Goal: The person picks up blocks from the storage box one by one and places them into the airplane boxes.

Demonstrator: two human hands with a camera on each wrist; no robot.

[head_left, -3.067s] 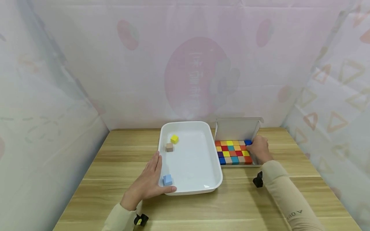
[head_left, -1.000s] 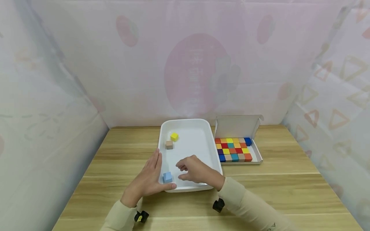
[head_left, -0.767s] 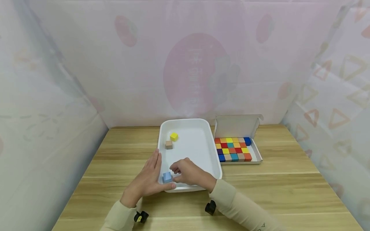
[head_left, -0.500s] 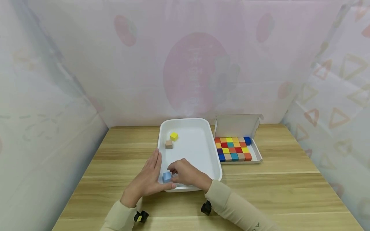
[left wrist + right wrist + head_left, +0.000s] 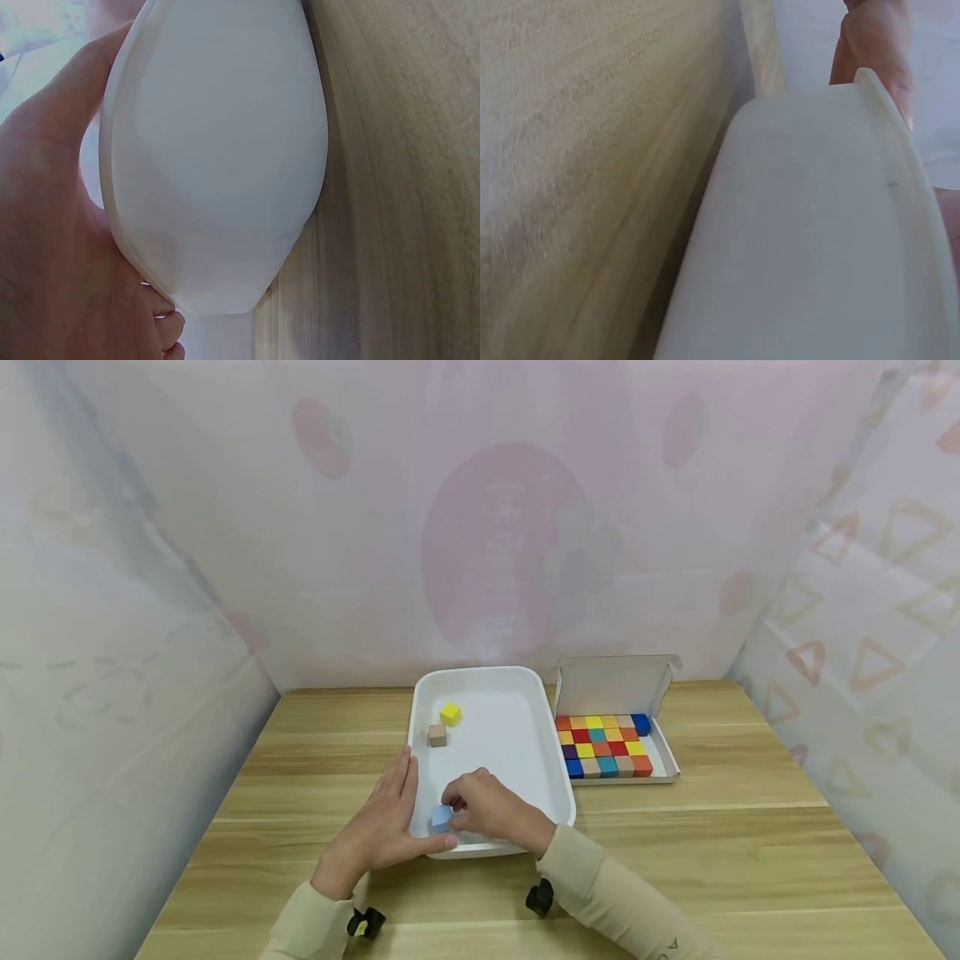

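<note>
My right hand (image 5: 483, 807) pinches the light blue cube (image 5: 440, 817) inside the white tray (image 5: 525, 752); my flat left hand (image 5: 382, 827) steadies its rim.

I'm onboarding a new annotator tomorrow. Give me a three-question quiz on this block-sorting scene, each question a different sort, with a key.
1. True or false: the right hand pinches the light blue block inside the white tray.
2. Multiple choice: the left hand rests on A) the cardboard box, B) the tray's near left corner, C) the yellow block.
3. Fill in: besides the light blue one, the tray holds a yellow block and a ____ block.

Key:
1. True.
2. B.
3. Tan, the tan block lying just nearer than the yellow one. The cardboard box of coloured blocks sits to the tray's right.
</note>
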